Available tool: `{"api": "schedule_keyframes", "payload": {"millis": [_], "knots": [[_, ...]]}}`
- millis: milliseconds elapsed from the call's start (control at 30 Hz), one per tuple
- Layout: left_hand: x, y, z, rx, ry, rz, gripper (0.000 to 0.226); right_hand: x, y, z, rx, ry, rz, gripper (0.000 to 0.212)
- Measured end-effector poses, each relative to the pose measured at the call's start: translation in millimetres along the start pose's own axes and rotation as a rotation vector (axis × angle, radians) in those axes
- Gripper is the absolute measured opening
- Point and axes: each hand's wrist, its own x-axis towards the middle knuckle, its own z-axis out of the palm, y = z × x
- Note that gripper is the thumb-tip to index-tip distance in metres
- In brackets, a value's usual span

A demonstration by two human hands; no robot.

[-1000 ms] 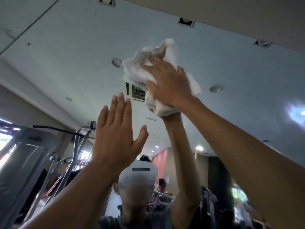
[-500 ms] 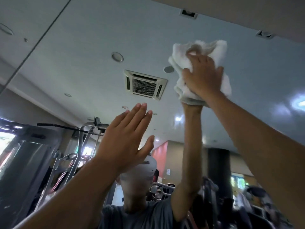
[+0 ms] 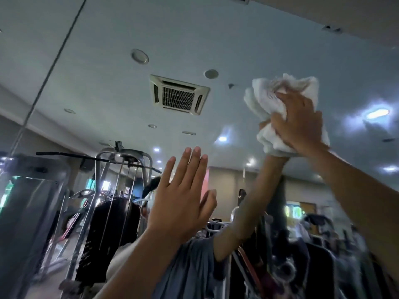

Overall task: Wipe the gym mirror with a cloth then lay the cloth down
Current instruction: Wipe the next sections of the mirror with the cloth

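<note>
A bunched white cloth is pressed high against the gym mirror, right of centre. My right hand covers the cloth from behind, fingers spread over it and thumb hooked around its lower edge. My left hand is raised flat with straight fingers at or very near the glass, lower and to the left, holding nothing. The mirror reflects my raised arm meeting the cloth from below.
A vertical seam between mirror panels runs at the left. The glass reflects a ceiling air vent, a cable weight machine and dark gym equipment at lower right. The real ceiling edge borders the mirror's top.
My right hand has swept the cloth across the glass to the right and then downward. My left hand stayed raised flat, drifting slightly right and lower in view.
</note>
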Motion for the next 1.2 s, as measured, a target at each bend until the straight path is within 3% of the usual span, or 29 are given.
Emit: {"api": "schedule_keyframes", "payload": {"millis": [67,133,233,333,400,433,500,600,667,833,933,1033,1100,1200], "knots": [[-1.9,1.1,-1.6,0.003,0.019,-0.022,0.073,-5.9,-45.0,4.5,0.013,0.057,0.108,0.054],[-2.3,1.9,-3.8,0.002,0.022,-0.079,0.076,-27.0,-80.2,1.6,0.032,0.042,0.003,0.057],[-7.2,1.4,-5.3,0.006,-0.002,-0.139,0.074,-81.8,-92.2,-2.9,0.055,-0.077,-0.374,0.059],[-21.0,1.1,-6.0,0.014,-0.017,-0.122,0.069,-125.5,-57.9,-13.0,0.030,-0.141,-0.914,0.060],[-33.3,-0.6,-7.3,0.012,-0.026,-0.101,0.067,-109.5,-22.0,-18.7,0.011,-0.215,-1.102,0.064],[-38.9,-1.5,-8.3,0.008,-0.031,-0.090,0.067,-93.6,-6.2,-17.7,-0.016,-0.245,-1.058,0.068],[-47.7,-2.4,-9.8,-0.001,-0.034,-0.071,0.066,-64.4,4.1,-14.1,-0.039,-0.256,-0.705,0.067],[-54.3,-1.4,-10.4,-0.008,-0.022,-0.075,0.065,-58.5,-44.3,-4.7,-0.045,-0.049,-0.075,0.055],[-54.1,-1.3,-9.6,-0.019,-0.008,-0.082,0.063,-78.2,-91.8,-4.5,-0.028,0.041,0.078,0.057],[-74.2,1.8,-11.2,-0.008,0.008,-0.093,0.057,-185.5,-122.4,-13.2,0.059,-0.067,-0.366,0.059],[-99.1,4.0,-17.8,-0.046,-0.003,-0.081,0.059,-249.9,-93.7,-22.0,0.055,-0.109,-0.683,0.062],[-128.2,10.6,-23.9,-0.062,-0.047,-0.112,0.060,-250.0,-45.0,-27.5,0.035,-0.177,-0.940,0.067],[-145.9,18.4,-26.3,-0.038,-0.060,-0.129,0.057,-226.5,-34.3,-25.0,-0.012,-0.183,-0.765,0.066],[-154.6,22.5,-27.4,-0.031,-0.061,-0.139,0.055,-203.6,-70.2,-20.1,0.016,-0.127,-0.270,0.060]]}}
